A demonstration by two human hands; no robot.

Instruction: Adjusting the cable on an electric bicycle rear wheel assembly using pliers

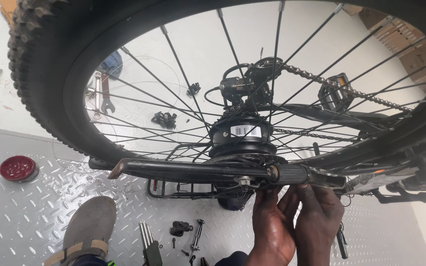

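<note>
At the far left, a red round reflector lies on the diamond-plate floor, with spanners further back on the pale floor beyond the knobby tyre. Nearer in, the person's sandalled foot rests on the plate, and just right of it sit a folding hex-key set and a few loose black fittings and bolts. No box, tray or other container shows here, so the small parts lie loose on the floor (easy to kick).

The upturned bicycle's rear wheel fills the middle: the hub motor at the centre of the spokes, the chain running right past a pedal, and the kickstand crossing below the hub. The axle nut sits just under it.

Both hands work at that axle end. The left hand reaches up with fingers close together, tips touching the frame beside the nut. The right hand lies against it, fingers likewise together and pressed up by the kickstand mount; whether either pinches a part I cannot tell. By my judgement the step in hand is fitting or freeing hardware at the axle, and the next move calls for a steady fingertip hold on the nut while keeping the wheel from shifting
</note>
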